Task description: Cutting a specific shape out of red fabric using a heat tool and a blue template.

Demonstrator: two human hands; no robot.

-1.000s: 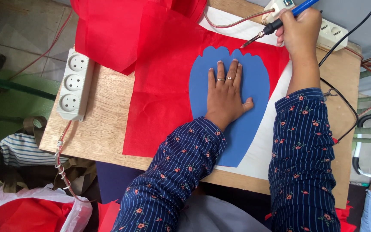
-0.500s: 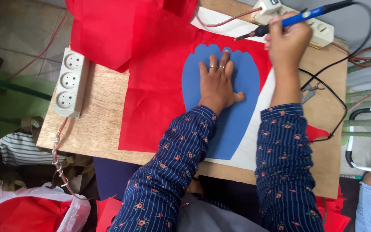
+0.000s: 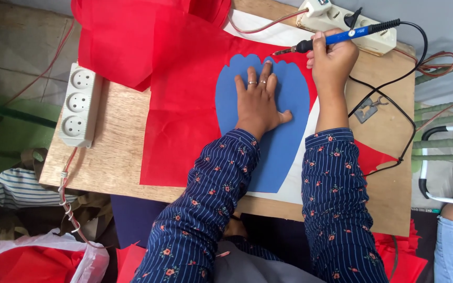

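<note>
Our left hand lies flat, fingers spread, pinning the blue template on red fabric. Our right hand grips the blue hot-tip tool; we should trace the scalloped edge slowly, keeping the template steady.

Navy pinstriped sleeves with small red flowers; two rings on the left hand.

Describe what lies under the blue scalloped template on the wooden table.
The blue scalloped template rests on red fabric, with a white sheet showing along its right edge. The left hand presses it flat. How far the fabric runs beneath is hidden.
</note>
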